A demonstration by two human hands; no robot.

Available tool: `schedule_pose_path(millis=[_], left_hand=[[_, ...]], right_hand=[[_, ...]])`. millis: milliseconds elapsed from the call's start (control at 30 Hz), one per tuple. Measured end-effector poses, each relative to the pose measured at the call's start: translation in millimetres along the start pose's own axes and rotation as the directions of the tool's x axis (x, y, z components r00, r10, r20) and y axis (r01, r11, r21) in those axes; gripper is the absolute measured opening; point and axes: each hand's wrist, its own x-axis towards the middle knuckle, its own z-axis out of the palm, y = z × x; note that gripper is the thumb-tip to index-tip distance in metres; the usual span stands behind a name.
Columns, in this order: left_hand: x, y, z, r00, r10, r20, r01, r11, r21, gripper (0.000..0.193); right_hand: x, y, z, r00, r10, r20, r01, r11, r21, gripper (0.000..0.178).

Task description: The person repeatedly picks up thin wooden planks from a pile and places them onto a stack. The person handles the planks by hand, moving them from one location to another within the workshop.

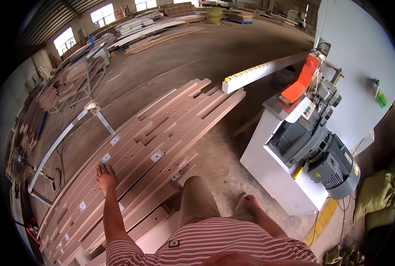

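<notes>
My left hand (106, 177) lies with its fingers stretched out on a stack of long brown wooden boards (133, 162). Close to the fingertips, a white paper label (106, 158) sticks to one board. Several boards have small round holes along them, and some carry more white labels (157, 155). My right hand (250, 202) hangs low beside my leg, apart from the boards. Its fingers are too small and too much in shade to make out, and I see nothing clearly held in it.
On the right stands a white-cased machine (268, 166) with a grey motor (333, 164) and an orange guard (300, 82). A long white rail with yellow pieces (259, 71) runs from it. A metal frame (51, 153) stands left of the boards. Green sacks (379, 190) lie far right.
</notes>
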Motion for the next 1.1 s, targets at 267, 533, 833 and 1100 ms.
schedule_pose_path(millis=[267,533,833,1100], left_hand=[[-1.9,1.0,-5.0,1.0,0.017,-0.026,-0.017,1.0,-0.02,0.046],[0.1,-2.2,-2.6,1.0,0.028,-0.006,-0.028,0.999,-0.025,0.045],[-1.0,-6.8,-2.3,0.999,0.029,-0.028,-0.03,0.998,-0.049,0.044],[1.6,-6.6,0.6,0.996,0.083,0.041,-0.078,0.991,-0.105,0.047]], right_hand=[[5.5,4.2,7.0,0.996,0.014,0.085,-0.008,0.998,-0.069,0.026],[10.2,14.0,17.8,1.0,-0.001,0.028,0.003,0.998,-0.058,0.025],[5.3,4.0,13.0,0.998,0.025,0.053,-0.019,0.994,-0.104,0.029],[6.6,3.9,9.3,0.988,0.063,0.14,-0.044,0.99,-0.135,0.03]])
